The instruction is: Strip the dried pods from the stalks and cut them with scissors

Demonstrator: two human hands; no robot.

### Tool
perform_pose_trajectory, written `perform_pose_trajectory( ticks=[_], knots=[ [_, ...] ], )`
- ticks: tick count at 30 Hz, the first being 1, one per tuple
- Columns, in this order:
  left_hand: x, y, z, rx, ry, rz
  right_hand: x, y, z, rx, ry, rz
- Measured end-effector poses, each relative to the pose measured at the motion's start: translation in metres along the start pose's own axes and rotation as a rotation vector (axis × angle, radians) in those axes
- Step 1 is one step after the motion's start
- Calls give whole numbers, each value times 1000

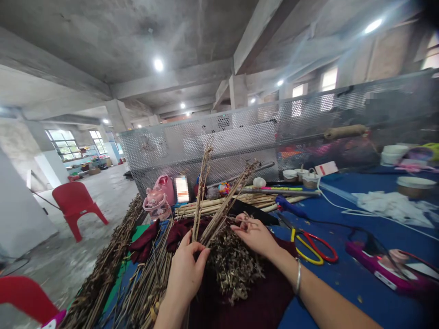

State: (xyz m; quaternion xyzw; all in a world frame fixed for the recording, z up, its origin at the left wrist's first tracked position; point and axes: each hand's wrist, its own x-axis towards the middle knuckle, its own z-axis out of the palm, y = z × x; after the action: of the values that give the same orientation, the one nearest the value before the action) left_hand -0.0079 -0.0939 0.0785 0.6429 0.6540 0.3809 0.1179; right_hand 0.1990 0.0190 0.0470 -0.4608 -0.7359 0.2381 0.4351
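My left hand (188, 268) is closed around the lower ends of several dried plant stalks (219, 212), which fan upward in two sprays with seed heads at their tips. To the right, my right hand (253, 233) has its fingers curled together around a small dry twig near the stalks. Beneath both hands lies a heap of dried, crumpled leaves (236, 267) on dark maroon cloth (267, 304). More bare stalks (151, 269) are spread left of my left hand. Scissors with one yellow and one red handle (313, 246) rest right of my right hand.
A perforated metal screen (219, 137) stands behind the blue table (339, 283). Wooden sticks (206, 208), a pink jug (165, 189) and white cloth (391, 205) lie toward the back. A purple power strip (372, 265) sits right; a red chair (73, 201) stands left.
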Motion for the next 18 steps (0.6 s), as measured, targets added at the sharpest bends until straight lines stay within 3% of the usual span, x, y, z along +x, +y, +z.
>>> perform_pose_trajectory(
  ticks=[6,9,12,18],
  knots=[
    [0,-1,-4,-16,-49,32,61,22,-31,186,156,145],
    [0,-1,-4,-32,-64,40,82,17,-34,246,80,159],
    [0,-2,-3,-41,-59,41,84,13,-23,295,12,153],
    [2,-7,-2,-37,-29,38,64,12,-7,499,81,105]
  ],
)
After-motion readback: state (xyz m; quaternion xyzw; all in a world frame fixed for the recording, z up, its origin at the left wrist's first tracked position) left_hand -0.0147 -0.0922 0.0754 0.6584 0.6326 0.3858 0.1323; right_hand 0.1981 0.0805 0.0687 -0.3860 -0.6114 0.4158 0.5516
